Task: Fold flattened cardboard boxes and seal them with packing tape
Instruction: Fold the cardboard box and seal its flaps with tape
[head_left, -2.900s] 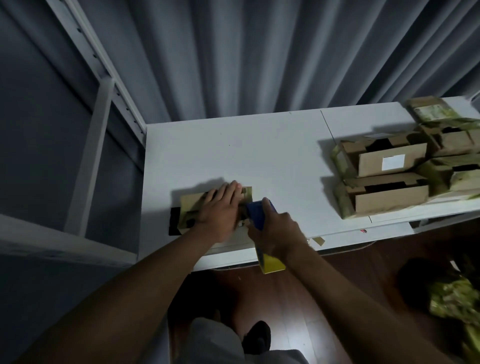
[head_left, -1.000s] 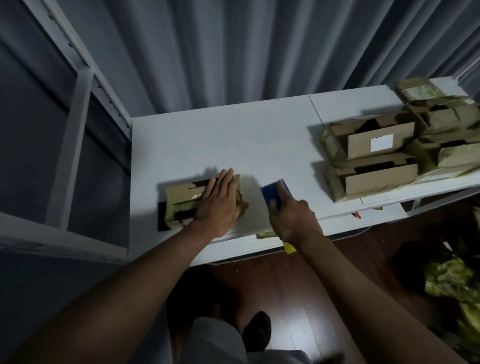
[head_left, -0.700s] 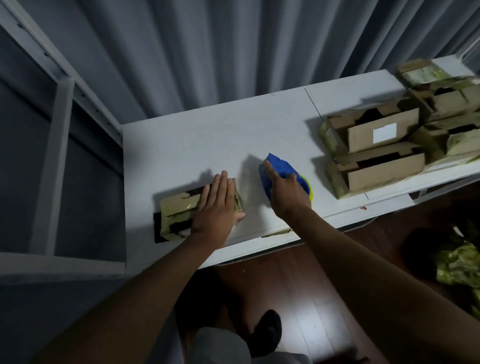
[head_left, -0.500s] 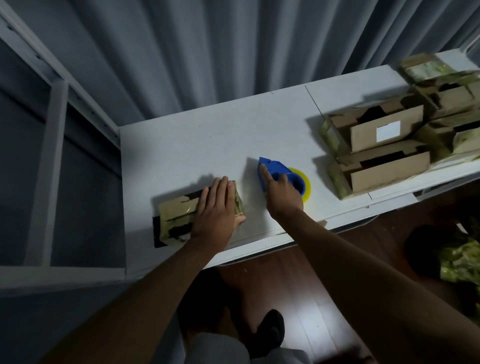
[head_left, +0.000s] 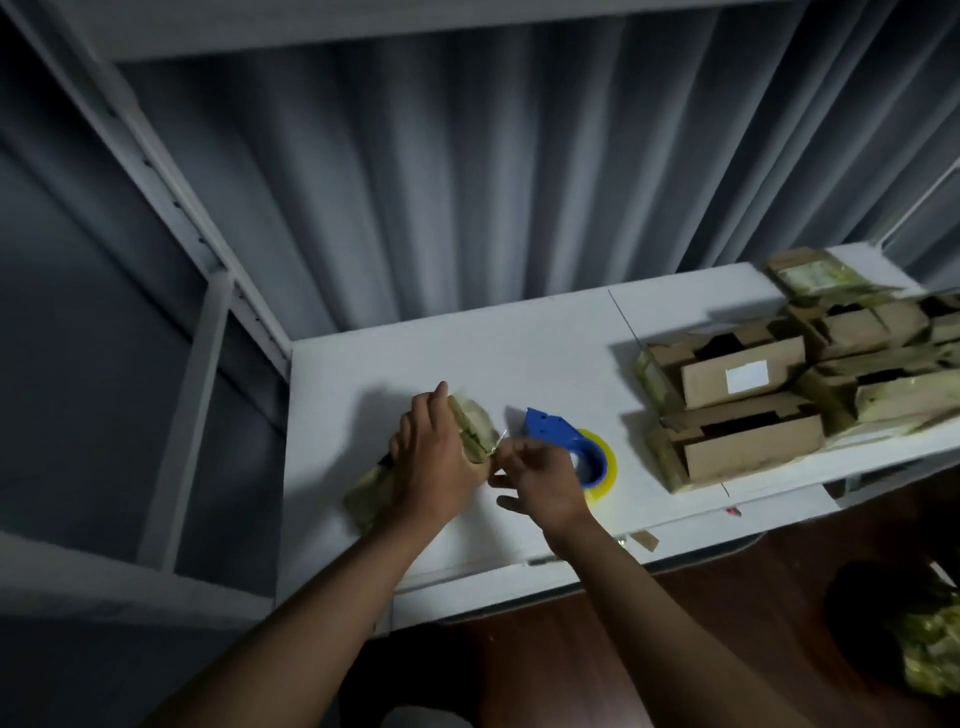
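A: How many boxes are on the counter (head_left: 519, 343)?

B: One taped box (head_left: 470, 423) on its own by the near edge. On the right sits a stack of boxes (head_left: 800, 374); I can make out about five, but the far ones overlap and run out of view, so that count is loose.

A: Tape dispensers?

B: One, the blue tape dispenser (head_left: 558, 434), with a single yellowish roll in it.

A: White labels?

B: One white label (head_left: 746, 376), on a box in the stack.

A: Hands?

B: Two: the left hand (head_left: 434, 457) and the right hand (head_left: 540, 478).

A: Anything smaller?

B: One cardboard scrap (head_left: 645, 540) at the counter's front edge, and one tiny red bit (head_left: 733, 512) near it.
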